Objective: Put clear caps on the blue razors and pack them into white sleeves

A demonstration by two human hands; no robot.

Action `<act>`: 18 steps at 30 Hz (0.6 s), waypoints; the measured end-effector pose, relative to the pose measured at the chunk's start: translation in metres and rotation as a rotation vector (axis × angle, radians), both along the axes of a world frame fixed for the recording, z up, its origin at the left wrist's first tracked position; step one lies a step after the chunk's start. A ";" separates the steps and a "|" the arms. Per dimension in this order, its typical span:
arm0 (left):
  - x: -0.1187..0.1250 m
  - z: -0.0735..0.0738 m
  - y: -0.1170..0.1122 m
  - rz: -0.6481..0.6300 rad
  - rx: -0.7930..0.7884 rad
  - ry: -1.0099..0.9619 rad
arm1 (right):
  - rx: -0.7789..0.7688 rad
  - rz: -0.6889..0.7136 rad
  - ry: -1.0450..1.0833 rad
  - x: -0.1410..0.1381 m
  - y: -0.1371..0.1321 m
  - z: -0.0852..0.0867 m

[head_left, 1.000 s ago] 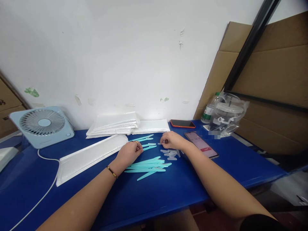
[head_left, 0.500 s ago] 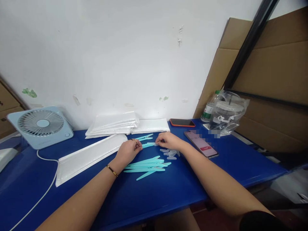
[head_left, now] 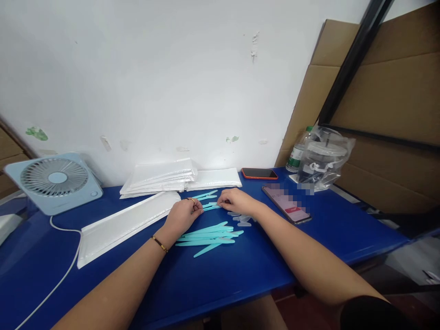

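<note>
So your hands are close together but not touching, both working on one turquoise stick [head_left: 211, 207] just above the middle of the bench [head_left: 254, 270]. Your left hand [head_left: 184, 214] has it pinched near one end, and your right hand [head_left: 237, 201] has its fingertips clamped on the other end. Can't tell if there's a clear piece between those fingers, way too small to see.

You've got a loose pile of turquoise sticks [head_left: 206, 236] on your near side, and some small clear pieces [head_left: 244, 224] lying just under your right hand. A long white envelope [head_left: 127, 224] is angled by your left hand, with a white envelope stack [head_left: 160, 177] behind it against the wall. There's a phone [head_left: 292, 210] past your right wrist too.
</note>
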State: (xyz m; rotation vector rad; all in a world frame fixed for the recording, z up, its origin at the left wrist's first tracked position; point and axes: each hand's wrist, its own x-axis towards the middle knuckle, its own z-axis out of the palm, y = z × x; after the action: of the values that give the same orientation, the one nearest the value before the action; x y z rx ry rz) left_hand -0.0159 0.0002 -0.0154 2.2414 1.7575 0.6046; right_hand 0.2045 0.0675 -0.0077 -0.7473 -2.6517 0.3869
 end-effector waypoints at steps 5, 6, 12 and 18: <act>-0.004 -0.001 0.004 0.040 0.089 0.033 | -0.025 -0.110 0.049 0.011 0.000 0.009; -0.004 0.002 0.003 0.047 0.118 0.030 | -0.060 -0.127 0.048 0.016 -0.001 0.013; -0.001 0.024 -0.019 -0.242 -0.170 -0.072 | -0.311 -0.101 -0.174 0.037 -0.010 0.028; 0.006 0.029 -0.030 -0.249 -0.326 -0.037 | -0.351 -0.116 -0.197 0.030 -0.010 0.024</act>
State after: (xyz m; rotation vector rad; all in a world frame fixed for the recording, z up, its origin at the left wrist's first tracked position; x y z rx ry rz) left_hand -0.0096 -0.0294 0.0136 2.1537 1.4098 0.2815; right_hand 0.2346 0.0573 0.0161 -1.0904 -2.7366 0.7972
